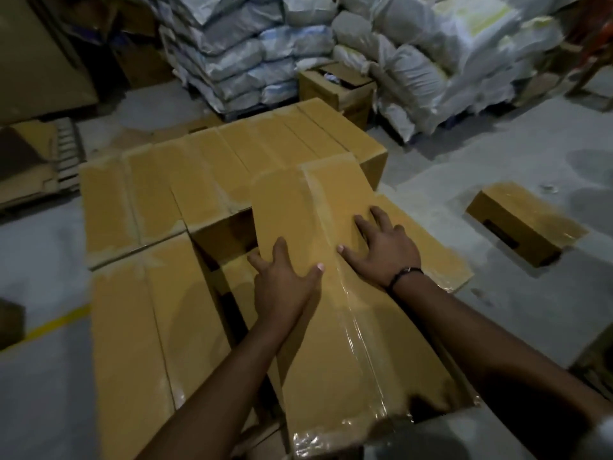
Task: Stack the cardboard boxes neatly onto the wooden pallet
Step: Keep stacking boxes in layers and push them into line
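Observation:
A long taped cardboard box (331,313) lies on top of the stack of brown boxes (159,200) in front of me. My left hand (282,280) lies flat on its top near the left edge, with fingertips reaching over that edge. Flat on the same top, to the right of the tape seam, my right hand (381,247) presses down with its fingers spread. A dark gap (229,293) shows to the left of this box, with lower boxes inside it. The pallet under the stack is hidden.
One single box (524,220) lies on the grey floor at the right. Piled white sacks (298,44) and an open carton (338,84) stand behind the stack. Flattened cardboard (36,161) lies at the left. A yellow floor line (49,327) runs at lower left.

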Demonstrator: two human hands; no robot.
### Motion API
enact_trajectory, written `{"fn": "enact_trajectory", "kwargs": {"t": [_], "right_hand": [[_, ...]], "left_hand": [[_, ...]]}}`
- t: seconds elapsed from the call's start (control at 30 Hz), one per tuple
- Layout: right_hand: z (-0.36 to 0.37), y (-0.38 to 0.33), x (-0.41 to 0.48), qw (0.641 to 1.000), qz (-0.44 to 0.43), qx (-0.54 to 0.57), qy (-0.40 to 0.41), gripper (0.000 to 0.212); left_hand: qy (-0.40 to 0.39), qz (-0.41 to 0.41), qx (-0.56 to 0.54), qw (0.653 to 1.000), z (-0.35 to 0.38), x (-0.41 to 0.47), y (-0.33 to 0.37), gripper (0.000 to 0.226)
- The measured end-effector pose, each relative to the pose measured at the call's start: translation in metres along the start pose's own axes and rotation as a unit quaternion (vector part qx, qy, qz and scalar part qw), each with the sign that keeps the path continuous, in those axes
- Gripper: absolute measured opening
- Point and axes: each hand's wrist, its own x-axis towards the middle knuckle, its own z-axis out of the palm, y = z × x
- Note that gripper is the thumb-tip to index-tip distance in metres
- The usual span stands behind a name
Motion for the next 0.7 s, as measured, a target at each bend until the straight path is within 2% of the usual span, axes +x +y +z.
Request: {"fn": "enact_trajectory", "kwargs": {"t": [0.23,0.53,0.6,0.7], "right_hand": [[0.049,-0.021,0.036,0.996,-0.063,0.027,-0.051,0.087],[0.112,-0.023,0.066,0.99,-0.083,0.075,-0.089,0.083],[0.132,-0.015,0.077,0.984,-0.087,0.085,-0.132,0.084],[0.163,0.003,0.081,0.958,-0.091,0.107,-0.251,0.087]], "left_hand": [[0.014,-0.05,0.017,0.998,0.017,0.022,-0.037,0.109],[-0.016,-0.09,0.027,0.995,0.043,0.049,-0.073,0.113],[-0.047,-0.101,0.049,0.993,0.055,0.054,-0.083,0.111],[-0.149,-0.132,0.115,0.973,0.077,0.047,-0.1,0.109]]}}
